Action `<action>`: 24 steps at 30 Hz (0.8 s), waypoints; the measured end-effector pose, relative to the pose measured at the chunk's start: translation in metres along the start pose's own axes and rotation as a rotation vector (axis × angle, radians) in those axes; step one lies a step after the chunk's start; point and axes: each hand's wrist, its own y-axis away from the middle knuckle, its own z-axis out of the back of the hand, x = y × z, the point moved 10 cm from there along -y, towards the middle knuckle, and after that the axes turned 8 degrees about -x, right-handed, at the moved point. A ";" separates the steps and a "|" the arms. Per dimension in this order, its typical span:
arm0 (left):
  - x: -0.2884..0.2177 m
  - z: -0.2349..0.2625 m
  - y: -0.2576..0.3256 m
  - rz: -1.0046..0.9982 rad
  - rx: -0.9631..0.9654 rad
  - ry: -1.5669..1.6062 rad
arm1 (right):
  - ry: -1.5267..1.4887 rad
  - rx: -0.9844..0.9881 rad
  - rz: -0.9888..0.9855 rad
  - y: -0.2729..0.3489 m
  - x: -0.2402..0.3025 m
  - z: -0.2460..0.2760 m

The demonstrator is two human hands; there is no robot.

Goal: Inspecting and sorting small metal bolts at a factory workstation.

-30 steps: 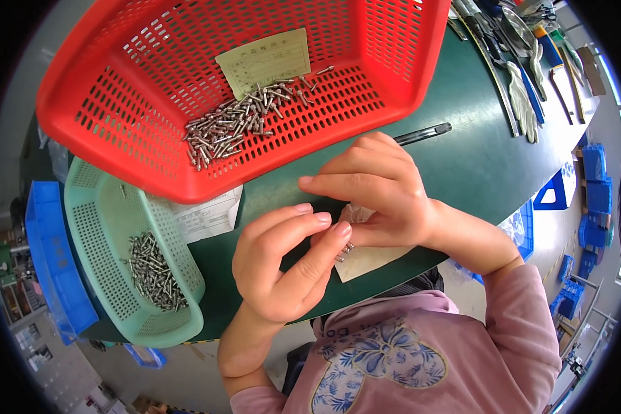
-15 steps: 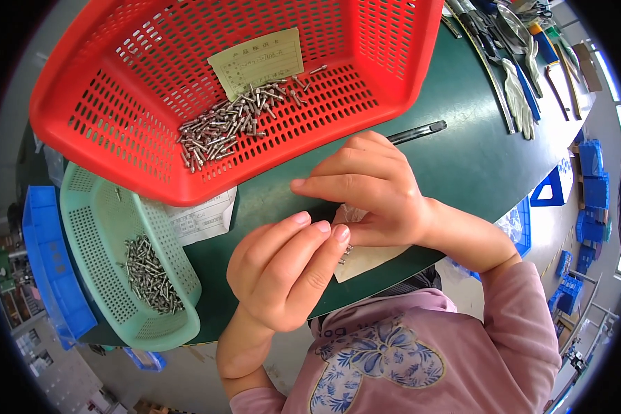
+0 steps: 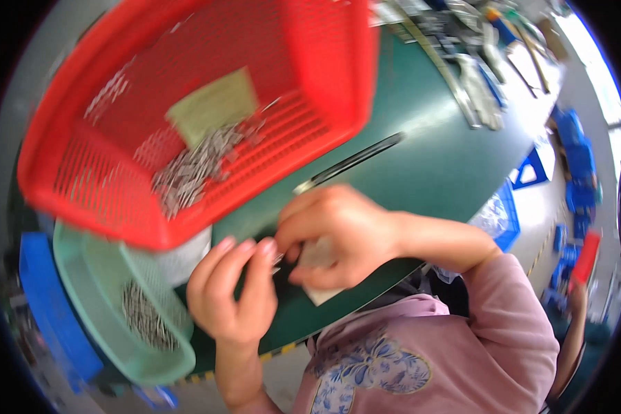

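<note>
My left hand [image 3: 236, 293] is closed, with thumb and fingertips pinched on small shiny metal pins [image 3: 277, 262]; motion blur hides their exact shape. Close beside them is my right hand [image 3: 341, 234], its fingers curled and its thumb apart from the forefinger, with nothing visible between them. Under the right hand lies a pale sheet [image 3: 322, 295] at the table's near edge. Beyond the hands stands a red perforated basket [image 3: 255, 196] with a heap of metal pins [image 3: 200, 165] and a yellowish card [image 3: 214, 107] in it.
A light green basket [image 3: 83, 297] holding more metal pins [image 3: 145, 317] is at left, beside a blue bin [image 3: 48, 303]. A slim dark tool [image 3: 352, 162] lies past my right hand. Gloves [image 3: 477, 93] and tools lie far right. Another person's arm [image 3: 576, 324] holds something red.
The whole view has shifted, blurring it. My right forefinger has curled down toward the left fingertips, and its thumb has come away from them. Another person's arm has appeared at right.
</note>
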 end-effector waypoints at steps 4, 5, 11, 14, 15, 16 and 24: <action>0.004 0.012 0.013 -0.045 0.047 -0.075 | -0.252 0.036 -0.175 -0.012 -0.017 -0.036; 0.001 0.014 0.012 -0.063 0.007 -0.080 | -0.303 0.079 -0.225 -0.012 -0.023 -0.043; -0.025 0.010 0.008 -0.156 -0.009 -0.023 | -0.435 0.045 -0.295 -0.003 -0.042 -0.049; -0.029 0.006 0.006 -0.178 0.005 -0.053 | -0.421 0.159 -0.371 0.001 -0.051 -0.058; -0.030 0.005 0.005 -0.188 0.006 -0.060 | -0.425 0.157 -0.360 0.000 -0.053 -0.061; -0.030 0.004 0.005 -0.182 0.009 -0.073 | -0.489 0.091 -0.356 -0.003 -0.057 -0.060; 0.000 -0.019 0.008 -0.093 0.047 -0.033 | -0.383 0.074 -0.447 0.003 -0.047 -0.023</action>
